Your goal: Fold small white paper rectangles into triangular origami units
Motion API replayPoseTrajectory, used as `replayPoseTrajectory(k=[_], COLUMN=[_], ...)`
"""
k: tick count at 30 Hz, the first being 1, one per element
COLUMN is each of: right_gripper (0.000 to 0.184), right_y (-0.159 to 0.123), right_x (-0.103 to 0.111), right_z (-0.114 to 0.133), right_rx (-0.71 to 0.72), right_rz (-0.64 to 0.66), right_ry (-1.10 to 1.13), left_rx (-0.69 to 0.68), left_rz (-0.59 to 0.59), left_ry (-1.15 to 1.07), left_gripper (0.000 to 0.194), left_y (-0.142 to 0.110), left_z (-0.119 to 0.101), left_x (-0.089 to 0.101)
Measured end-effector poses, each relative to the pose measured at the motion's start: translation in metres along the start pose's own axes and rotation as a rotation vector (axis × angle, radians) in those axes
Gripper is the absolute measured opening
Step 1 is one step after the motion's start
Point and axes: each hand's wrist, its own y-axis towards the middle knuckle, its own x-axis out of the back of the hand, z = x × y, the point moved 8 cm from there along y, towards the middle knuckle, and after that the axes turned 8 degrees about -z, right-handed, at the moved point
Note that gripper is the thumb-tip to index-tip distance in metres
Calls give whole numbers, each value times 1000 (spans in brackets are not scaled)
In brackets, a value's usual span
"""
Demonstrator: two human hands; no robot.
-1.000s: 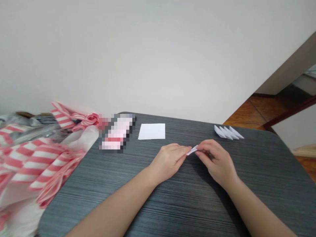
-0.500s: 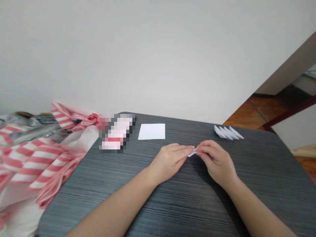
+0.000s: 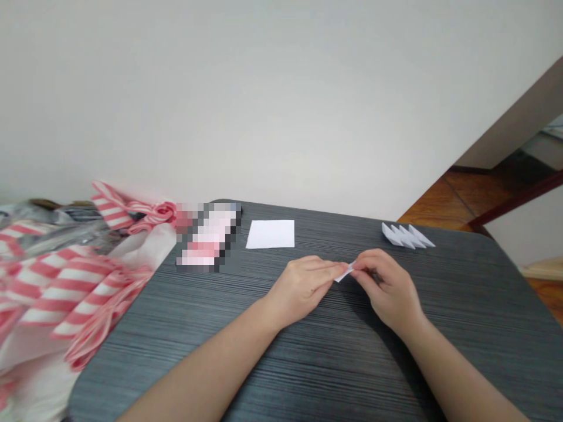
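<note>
A small folded piece of white paper (image 3: 344,274) sits between my two hands, just above or on the dark table; I cannot tell which. My left hand (image 3: 307,288) is closed on its left part, fingers pressed together and pointing right. On its right end, my right hand (image 3: 387,287) pinches the paper between thumb and fingertips. Much of the paper is hidden by my fingers. Beyond my left hand lies a flat stack of white paper sheets (image 3: 270,234). Several folded white paper pieces (image 3: 407,236) lie overlapped in a row beyond my right hand.
The dark, wood-grained table (image 3: 176,340) has rounded corners and meets a pale wall (image 3: 281,105) at the back. A pixelated, phone-shaped object (image 3: 209,237) lies at its back left. Red-and-white striped fabric (image 3: 74,287) is heaped beside the left edge.
Both hands stay in nearly the same place. The right fingertips have shifted very slightly on the paper, and a little more of it shows between the hands.
</note>
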Motion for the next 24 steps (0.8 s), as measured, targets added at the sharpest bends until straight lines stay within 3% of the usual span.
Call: replayPoseTrajectory(k=[24], right_gripper=[14], right_y=[0], right_x=[-1], right_z=[8], right_rx=[94], right_rz=[19], right_ry=[32], left_rx=[-39], left_rz=[-27], left_ry=[24], left_gripper=[30], left_y=[0], left_z=[-3], left_x=[2])
